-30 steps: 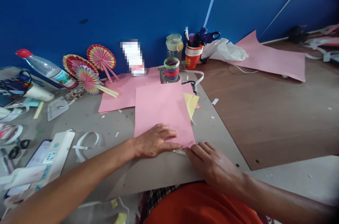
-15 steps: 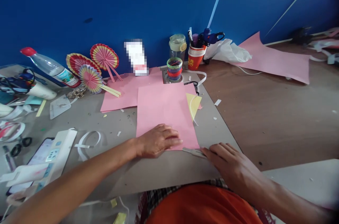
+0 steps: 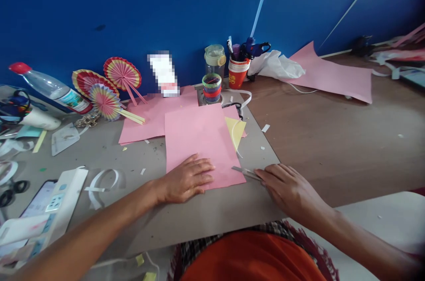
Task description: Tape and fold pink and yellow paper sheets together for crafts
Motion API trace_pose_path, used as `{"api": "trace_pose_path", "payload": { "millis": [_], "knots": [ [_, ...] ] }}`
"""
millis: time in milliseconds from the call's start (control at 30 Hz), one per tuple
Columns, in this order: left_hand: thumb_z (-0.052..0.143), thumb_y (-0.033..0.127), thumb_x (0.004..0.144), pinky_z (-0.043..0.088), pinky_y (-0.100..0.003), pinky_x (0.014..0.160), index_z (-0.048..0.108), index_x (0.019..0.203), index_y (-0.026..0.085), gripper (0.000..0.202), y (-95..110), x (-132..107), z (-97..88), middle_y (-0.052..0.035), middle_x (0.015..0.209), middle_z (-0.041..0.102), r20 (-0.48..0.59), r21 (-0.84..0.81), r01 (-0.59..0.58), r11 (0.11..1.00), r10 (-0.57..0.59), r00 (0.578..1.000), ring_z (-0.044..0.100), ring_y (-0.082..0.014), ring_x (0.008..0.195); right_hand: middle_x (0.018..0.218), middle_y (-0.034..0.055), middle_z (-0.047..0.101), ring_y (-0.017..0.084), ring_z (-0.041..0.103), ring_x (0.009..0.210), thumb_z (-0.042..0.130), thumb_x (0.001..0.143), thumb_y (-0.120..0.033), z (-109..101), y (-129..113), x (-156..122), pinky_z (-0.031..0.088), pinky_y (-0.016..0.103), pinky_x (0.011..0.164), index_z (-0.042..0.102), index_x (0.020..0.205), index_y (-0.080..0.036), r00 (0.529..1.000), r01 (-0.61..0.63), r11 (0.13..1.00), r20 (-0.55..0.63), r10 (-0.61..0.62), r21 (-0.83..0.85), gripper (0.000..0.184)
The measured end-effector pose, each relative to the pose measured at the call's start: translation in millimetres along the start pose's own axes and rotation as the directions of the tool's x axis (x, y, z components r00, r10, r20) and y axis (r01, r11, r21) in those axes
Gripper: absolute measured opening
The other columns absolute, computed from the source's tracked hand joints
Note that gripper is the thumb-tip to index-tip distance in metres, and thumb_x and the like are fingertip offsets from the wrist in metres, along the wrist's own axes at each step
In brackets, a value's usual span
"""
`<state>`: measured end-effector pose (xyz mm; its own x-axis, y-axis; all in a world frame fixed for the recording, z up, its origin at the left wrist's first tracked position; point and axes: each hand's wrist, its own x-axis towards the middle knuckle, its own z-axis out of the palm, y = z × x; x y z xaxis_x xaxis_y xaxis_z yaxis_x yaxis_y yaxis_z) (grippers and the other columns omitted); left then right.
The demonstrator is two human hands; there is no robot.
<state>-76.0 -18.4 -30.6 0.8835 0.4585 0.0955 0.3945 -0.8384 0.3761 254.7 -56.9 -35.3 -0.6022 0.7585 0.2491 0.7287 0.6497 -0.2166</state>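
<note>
A pink sheet of paper [image 3: 195,135] lies flat on the grey desk mat in front of me. My left hand [image 3: 189,178] rests on its lower left part, palm down with the fingers spread. My right hand [image 3: 282,183] is just off the sheet's lower right corner, its fingers closed around a slim craft knife [image 3: 245,172]. The blade points left, over the paper near that corner; whether it touches is hard to tell. Beneath the sheet's right side, a yellow paper piece [image 3: 235,132] sticks out. More pink paper [image 3: 142,119] lies behind to the left.
Folded paper fans [image 3: 122,75] and a red-capped bottle [image 3: 53,88] lean at the blue partition. A lidded jar [image 3: 215,62] and a red paper cup [image 3: 238,73] of tools stand behind. At left are a power strip [image 3: 66,194] and a white paper loop [image 3: 102,183].
My right hand has raised the knife from the sheet's bottom edge to above its lower right corner. My left hand has shifted slightly left on the paper, with fingers more spread.
</note>
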Motion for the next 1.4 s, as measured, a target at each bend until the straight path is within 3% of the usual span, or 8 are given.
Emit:
{"api": "trace_pose_path", "payload": {
  "millis": [400,533,700,833,1067,1167,1267,1400],
  "knots": [
    [0.039,0.046,0.097,0.017,-0.049,0.115,0.042,0.136,0.02,0.047,-2.8,-1.9,8.0,-0.0128,0.134,0.055,-0.023,-0.008,0.001,1.0,-0.002,1.0,0.036,-0.0231,0.135,0.081,0.0071,0.057,0.017,0.05,0.073,0.039,0.089,-0.006,1.7,-12.0,39.2,0.039,0.03,0.069,0.063,0.108,-0.015,0.941,0.318,0.947,0.104,-0.321,0.05,0.032],
    [0.038,0.047,0.097,0.018,-0.048,0.114,0.05,0.126,0.019,0.042,-2.0,-2.4,8.6,-0.0124,0.135,0.054,-0.034,0.014,0.007,1.0,-0.006,0.999,0.037,-0.0235,0.134,0.083,0.0073,0.058,0.017,0.05,0.074,0.04,0.091,-0.009,-6.0,-5.2,48.5,0.039,0.03,0.069,0.063,0.106,-0.016,0.929,0.346,0.937,0.123,-0.349,0.045,0.029],
    [0.047,0.04,0.095,0.021,-0.05,0.113,0.058,0.104,0.018,0.027,3.8,4.1,1.4,-0.0137,0.133,0.054,0.0,-0.033,0.058,0.998,-0.058,0.998,0.041,-0.0258,0.13,0.086,0.0075,0.058,0.016,0.052,0.075,0.038,0.093,-0.01,-17.1,19.5,38.9,0.042,0.029,0.071,0.063,0.11,-0.016,0.978,0.204,0.979,0.048,-0.204,0.006,0.031],
    [0.053,0.029,0.09,0.023,-0.052,0.112,0.058,0.092,0.016,0.013,11.0,14.9,-6.2,-0.0169,0.134,0.05,0.033,-0.076,0.093,0.993,-0.09,0.995,0.037,-0.0295,0.132,0.086,0.0074,0.059,0.017,0.054,0.075,0.036,0.095,-0.013,-13.3,23.1,24.7,0.044,0.031,0.07,0.063,0.109,-0.017,0.987,0.153,0.987,0.038,-0.154,0.049,0.03],
    [0.052,0.024,0.091,0.022,-0.052,0.112,0.055,0.084,0.018,0.01,12.8,17.2,-5.4,-0.0144,0.133,0.05,0.0,-0.192,0.099,0.976,-0.1,0.995,0.036,-0.0276,0.131,0.099,0.0105,0.058,0.019,0.058,0.086,0.035,0.094,-0.018,-15.4,16.8,21.9,0.048,0.034,0.078,0.053,0.106,-0.017,0.993,-0.091,0.936,0.1,0.061,0.339,0.022],
    [0.045,0.034,0.095,0.021,-0.053,0.113,0.055,0.084,0.018,0.021,11.0,14.9,-3.0,-0.0135,0.132,0.051,-0.033,-0.231,0.079,0.97,-0.089,0.996,0.038,-0.027,0.13,0.087,0.0055,0.061,0.017,0.058,0.072,0.038,0.092,-0.023,-28.9,15.2,25.6,0.047,0.03,0.069,0.053,0.1,-0.02,0.94,-0.291,0.856,0.294,0.173,0.427,0.018],
    [0.039,0.041,0.097,0.02,-0.051,0.113,0.055,0.084,0.018,0.031,10.5,14.3,-2.1,-0.014,0.131,0.052,-0.05,-0.247,0.075,0.966,-0.09,0.995,0.039,-0.0265,0.128,0.069,-0.0014,0.059,0.014,0.053,0.058,0.042,0.09,-0.031,-39.7,15.0,29.2,0.042,0.025,0.057,0.057,0.102,-0.021,0.821,-0.504,0.752,0.508,0.262,0.426,0.022],
    [0.041,0.037,0.096,0.021,-0.05,0.113,0.055,0.083,0.019,0.026,11.4,14.5,-1.6,-0.0132,0.131,0.053,-0.059,-0.238,0.077,0.968,-0.093,0.994,0.04,-0.0254,0.128,0.059,-0.0043,0.052,0.01,0.045,0.051,0.044,0.089,-0.042,-39.1,16.4,33.1,0.034,0.021,0.05,0.06,0.078,-0.02,0.765,-0.576,0.708,0.573,0.293,0.407,0.029]
  ]
}}
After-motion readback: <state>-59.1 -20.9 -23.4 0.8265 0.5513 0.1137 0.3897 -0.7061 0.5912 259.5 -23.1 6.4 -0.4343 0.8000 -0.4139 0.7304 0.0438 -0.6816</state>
